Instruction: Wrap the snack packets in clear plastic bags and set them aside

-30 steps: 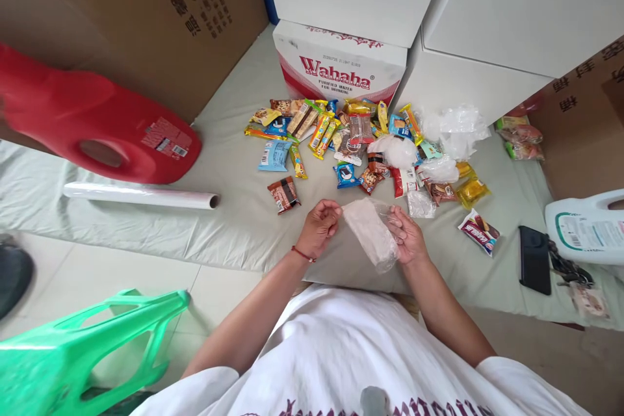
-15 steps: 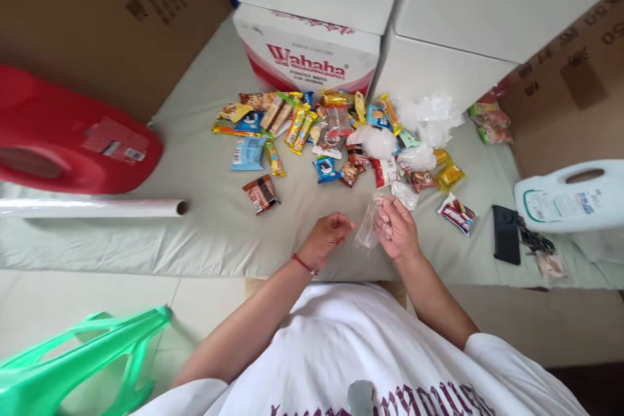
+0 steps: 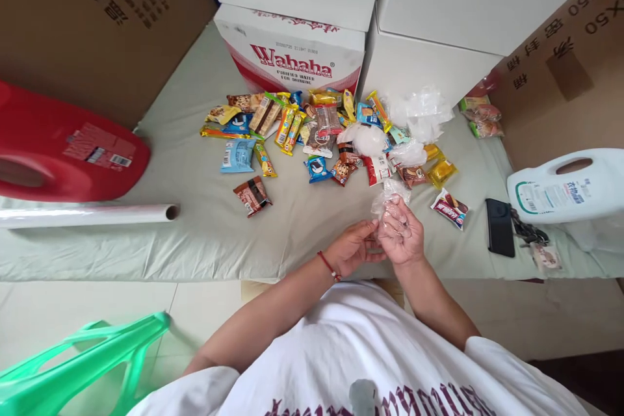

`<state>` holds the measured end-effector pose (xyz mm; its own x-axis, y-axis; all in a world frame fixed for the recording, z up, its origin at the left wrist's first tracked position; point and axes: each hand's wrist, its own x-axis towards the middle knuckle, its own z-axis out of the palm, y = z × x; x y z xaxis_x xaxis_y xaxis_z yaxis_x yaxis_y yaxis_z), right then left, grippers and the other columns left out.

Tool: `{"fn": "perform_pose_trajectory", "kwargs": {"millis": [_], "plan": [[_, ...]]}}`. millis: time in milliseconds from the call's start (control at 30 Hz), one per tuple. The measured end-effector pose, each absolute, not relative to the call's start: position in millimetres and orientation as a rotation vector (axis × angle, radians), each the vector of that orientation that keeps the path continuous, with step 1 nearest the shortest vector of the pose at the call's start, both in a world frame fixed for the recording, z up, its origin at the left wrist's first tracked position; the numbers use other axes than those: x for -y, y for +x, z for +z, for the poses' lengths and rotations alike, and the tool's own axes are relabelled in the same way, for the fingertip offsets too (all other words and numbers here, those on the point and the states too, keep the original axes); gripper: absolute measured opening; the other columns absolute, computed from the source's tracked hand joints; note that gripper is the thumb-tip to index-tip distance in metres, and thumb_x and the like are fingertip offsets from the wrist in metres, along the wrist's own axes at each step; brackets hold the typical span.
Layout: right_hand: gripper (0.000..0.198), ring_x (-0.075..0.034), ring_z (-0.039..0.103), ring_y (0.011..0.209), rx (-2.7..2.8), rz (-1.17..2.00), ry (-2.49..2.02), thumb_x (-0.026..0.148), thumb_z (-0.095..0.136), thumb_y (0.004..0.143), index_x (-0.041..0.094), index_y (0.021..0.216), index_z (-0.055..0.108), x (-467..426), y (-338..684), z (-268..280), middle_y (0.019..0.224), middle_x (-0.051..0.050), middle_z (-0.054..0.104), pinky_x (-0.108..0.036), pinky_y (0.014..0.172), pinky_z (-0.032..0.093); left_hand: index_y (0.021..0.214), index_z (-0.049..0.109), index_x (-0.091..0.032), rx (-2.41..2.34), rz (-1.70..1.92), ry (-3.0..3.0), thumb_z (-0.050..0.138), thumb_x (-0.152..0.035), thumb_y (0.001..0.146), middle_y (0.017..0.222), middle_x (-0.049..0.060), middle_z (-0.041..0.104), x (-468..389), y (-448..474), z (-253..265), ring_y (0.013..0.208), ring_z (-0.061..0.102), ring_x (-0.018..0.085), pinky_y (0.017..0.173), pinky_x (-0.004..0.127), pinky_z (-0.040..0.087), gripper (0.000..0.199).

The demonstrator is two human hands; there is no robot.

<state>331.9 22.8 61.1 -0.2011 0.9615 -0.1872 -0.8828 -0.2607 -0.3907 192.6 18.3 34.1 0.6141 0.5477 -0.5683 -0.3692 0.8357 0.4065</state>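
White T-shirt (image 3: 316,344), loose, short sleeves (image 3: 190,391). Dark purple ornate lettering (image 3: 429,398) across front; grey rounded patch (image 3: 363,396) amid it. Left wrist: thin red bracelet (image 3: 325,262), small pale bead (image 3: 333,274).

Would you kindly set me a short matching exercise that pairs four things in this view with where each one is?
Things:
1. Clear plastic bag
2. Wahaha carton
3. Black smartphone
4. Green plastic stool

Places:
A. Near the white bottle
B. At the picture's lower left
C. Bunched in the person's right hand
D. Just behind the packaged snacks

Right pairs: 1-C, 2-D, 3-A, 4-B
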Motion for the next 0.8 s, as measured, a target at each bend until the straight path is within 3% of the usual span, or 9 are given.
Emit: {"fn": "perform_pose_trajectory", "kwargs": {"millis": [100,167,300,400,467,567,633,733,800], "plan": [[0.011,-0.001,0.020,0.034,0.185,1.783,-0.425,0.021,0.062,0.100,0.024,0.097,0.052,-15,343,62,0.060,0.013,0.041,-0.007,0.033,0.025,0.079,0.059,-0.019,-0.803,0.685,0.267,0.097,-0.041,0.055,0.071,-0.005,0.058,-26,180,23,0.060,0.054,0.008,0.059,0.023,0.048,0.050],[0.015,-0.001,0.019,0.034,0.230,1.761,-0.529,0.020,0.068,0.096,0.023,0.096,0.054,-14,359,67,0.058,0.013,0.039,-0.007,0.031,0.022,0.075,0.060,-0.018,-0.889,0.817,0.414,0.095,-0.037,0.058,0.070,-0.006,0.057,-34,160,20,0.060,0.051,0.007,0.059,0.021,0.044,0.044],[0.018,-0.001,0.016,0.036,0.353,1.838,-0.883,0.021,0.076,0.088,0.019,0.091,0.058,-19,381,75,0.059,0.012,0.039,-0.008,0.030,0.018,0.067,0.057,-0.017,-0.892,0.982,0.618,0.090,-0.025,0.057,0.095,0.002,0.066,-45,118,28,0.088,0.063,0.015,0.067,0.022,0.045,0.036],[0.021,0.000,0.013,0.038,0.404,1.937,-1.006,0.025,0.079,0.085,0.019,0.088,0.059,-23,377,77,0.059,0.011,0.038,-0.009,0.030,0.015,0.076,0.056,-0.020,-0.748,0.954,0.565,0.084,-0.032,0.062,0.118,0.006,0.066,-43,106,38,0.111,0.066,0.028,0.082,0.035,0.052,0.034],[0.024,0.000,0.010,0.038,0.435,1.987,-1.013,0.028,0.081,0.083,0.019,0.089,0.060,-25,366,77,0.059,0.012,0.036,-0.008,0.030,0.014,0.092,0.062,-0.023,-0.793,0.955,0.673,0.082,-0.039,0.069,0.123,0.007,0.066,-41,110,40,0.116,0.064,0.028,0.096,0.042,0.051,0.035],[0.026,0.000,0.009,0.039,0.492,2.094,-1.003,0.032,0.082,0.082,0.020,0.088,0.059,-27,350,79,0.058,0.012,0.035,-0.008,0.031,0.014,0.110,0.065,-0.023,-0.959,0.885,0.995,0.084,-0.043,0.072,0.119,0.008,0.069,-39,131,40,0.118,0.062,0.027,0.108,0.042,0.044,0.047],[0.027,0.000,0.008,0.039,0.525,2.145,-0.986,0.034,0.081,0.083,0.020,0.088,0.059,-29,344,83,0.058,0.012,0.036,-0.008,0.031,0.016,0.110,0.068,-0.022,-1.015,0.846,1.145,0.082,-0.046,0.074,0.115,0.009,0.070,-40,145,39,0.118,0.061,0.028,0.111,0.043,0.041,0.045],[0.026,0.001,0.006,0.039,0.565,2.176,-0.960,0.034,0.080,0.084,0.020,0.088,0.059,-29,344,91,0.058,0.012,0.036,-0.008,0.031,0.016,0.112,0.070,-0.023,-0.959,0.959,1.273,0.087,-0.043,0.068,0.130,0.010,0.064,-45,159,39,0.132,0.053,0.031,0.117,0.043,0.036,0.051],[0.026,0.001,0.005,0.038,0.605,2.226,-0.956,0.036,0.079,0.085,0.020,0.088,0.059,-29,348,96,0.058,0.012,0.036,-0.008,0.031,0.014,0.106,0.071,-0.022,-0.862,0.988,1.249,0.085,-0.044,0.070,0.126,0.009,0.066,-49,164,38,0.128,0.056,0.029,0.114,0.041,0.039,0.045]]}}
